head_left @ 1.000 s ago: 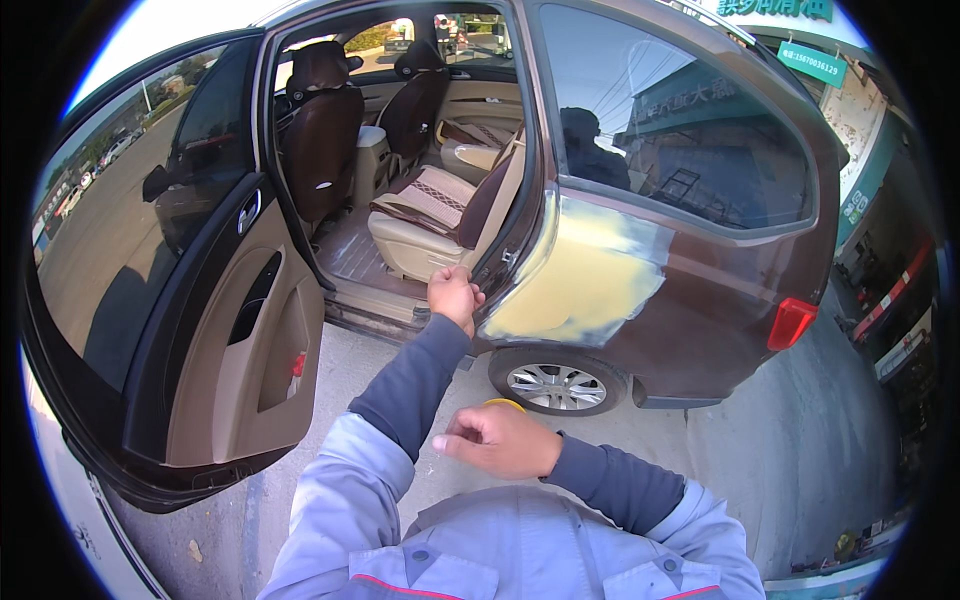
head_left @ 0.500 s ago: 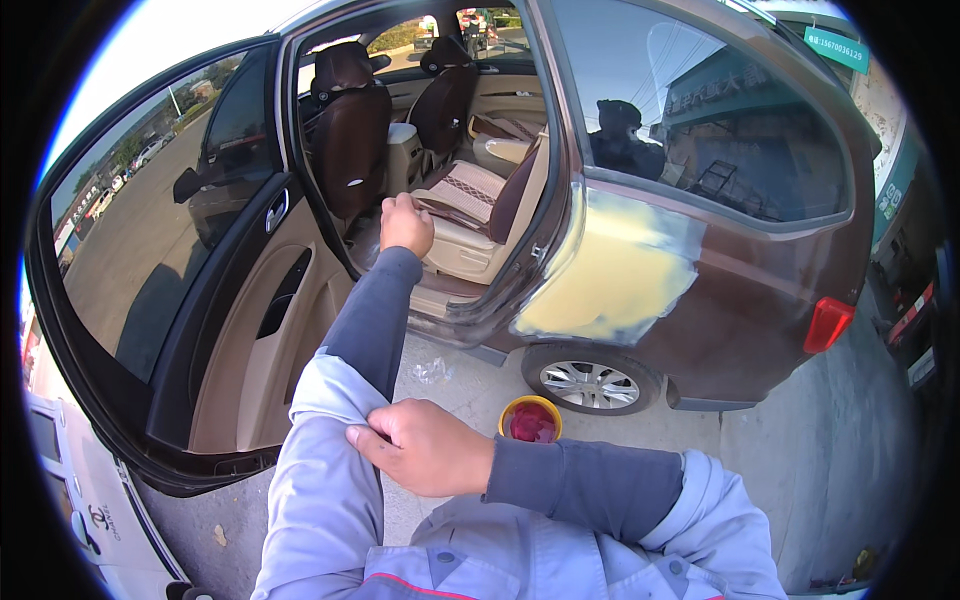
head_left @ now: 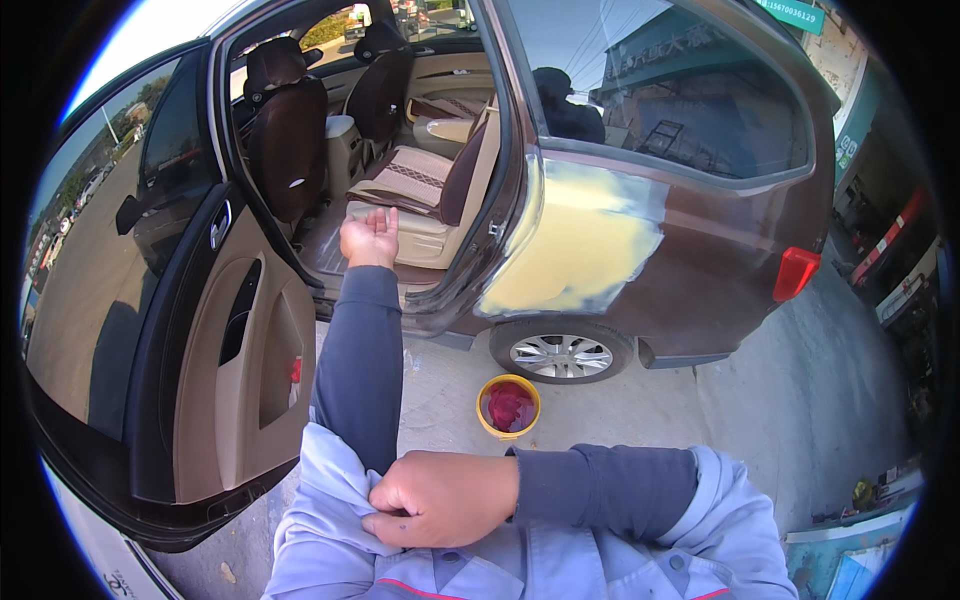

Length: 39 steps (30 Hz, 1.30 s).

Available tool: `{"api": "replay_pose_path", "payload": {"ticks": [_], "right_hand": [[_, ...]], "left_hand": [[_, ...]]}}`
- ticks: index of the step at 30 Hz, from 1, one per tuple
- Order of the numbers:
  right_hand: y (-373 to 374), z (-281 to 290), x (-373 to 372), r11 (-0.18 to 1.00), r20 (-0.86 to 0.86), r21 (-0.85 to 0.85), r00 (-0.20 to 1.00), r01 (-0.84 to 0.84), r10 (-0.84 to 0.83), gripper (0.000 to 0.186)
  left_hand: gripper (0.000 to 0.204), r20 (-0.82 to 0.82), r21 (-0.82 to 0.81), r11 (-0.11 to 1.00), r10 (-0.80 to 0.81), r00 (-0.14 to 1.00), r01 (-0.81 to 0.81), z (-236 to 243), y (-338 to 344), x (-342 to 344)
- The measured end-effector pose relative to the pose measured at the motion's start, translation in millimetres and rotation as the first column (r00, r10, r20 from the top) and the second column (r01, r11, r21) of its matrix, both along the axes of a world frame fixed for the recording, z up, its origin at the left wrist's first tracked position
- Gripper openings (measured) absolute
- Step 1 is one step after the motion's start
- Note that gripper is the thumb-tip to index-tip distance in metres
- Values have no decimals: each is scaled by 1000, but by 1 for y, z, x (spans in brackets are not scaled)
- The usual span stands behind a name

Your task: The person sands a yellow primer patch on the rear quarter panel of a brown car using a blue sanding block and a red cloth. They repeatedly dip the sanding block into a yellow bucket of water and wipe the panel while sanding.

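My left arm reaches forward toward the open rear door of a brown car. My left hand (head_left: 370, 240) is raised in front of the rear seat (head_left: 425, 190), palm turned up, fingers loosely curled and apart with nothing in them. A dark undersleeve (head_left: 360, 340) covers that forearm. Around its upper part the light grey-blue jacket sleeve (head_left: 325, 490) is bunched. My right hand (head_left: 445, 500) lies across my body, its thumb and fingers pinching this jacket sleeve. The right jacket sleeve is pushed up too, above a dark undersleeve.
The open car door (head_left: 200, 370) stands on my left. Pale yellow filler (head_left: 580, 240) covers part of the rear panel above the wheel (head_left: 562, 355). A yellow bucket (head_left: 509, 434) with dark red contents stands on the concrete near the wheel. Teal-edged items lie at lower right.
My view has shifted, so the car sits further left. My left hand has turned from a fist to palm up, fingers loosened. My right hand still grips the sleeve, now lower in view.
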State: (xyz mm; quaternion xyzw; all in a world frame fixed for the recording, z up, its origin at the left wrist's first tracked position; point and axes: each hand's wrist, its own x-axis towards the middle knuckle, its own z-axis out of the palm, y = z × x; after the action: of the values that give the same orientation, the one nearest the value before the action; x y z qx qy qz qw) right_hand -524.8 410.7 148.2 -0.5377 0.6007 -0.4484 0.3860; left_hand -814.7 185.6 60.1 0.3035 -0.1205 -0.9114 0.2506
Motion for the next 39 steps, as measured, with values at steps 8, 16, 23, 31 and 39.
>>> {"api": "replay_pose_path", "payload": {"ticks": [8,16,23,31,39], "right_hand": [[130,-130,-151,309,-649,332,454,891,-610,52],[262,-172,-184,9,-917,204,195,979,-349,36],[324,-148,-161,-260,-966,72,3,963,-258,38],[341,-154,-132,-249,-956,78,2,965,-293,48],[403,-172,-141,-644,-831,5,-355,765,-428,81]], "left_hand": [[50,143,-944,71,-792,594,323,12,179,177],[49,335,-855,-416,-899,-282,309,24,305,296],[48,482,-782,-577,-800,-357,235,31,327,309],[56,146,-853,-326,-899,-412,407,34,326,331],[52,68,-957,-216,-817,-573,194,36,309,340]]}}
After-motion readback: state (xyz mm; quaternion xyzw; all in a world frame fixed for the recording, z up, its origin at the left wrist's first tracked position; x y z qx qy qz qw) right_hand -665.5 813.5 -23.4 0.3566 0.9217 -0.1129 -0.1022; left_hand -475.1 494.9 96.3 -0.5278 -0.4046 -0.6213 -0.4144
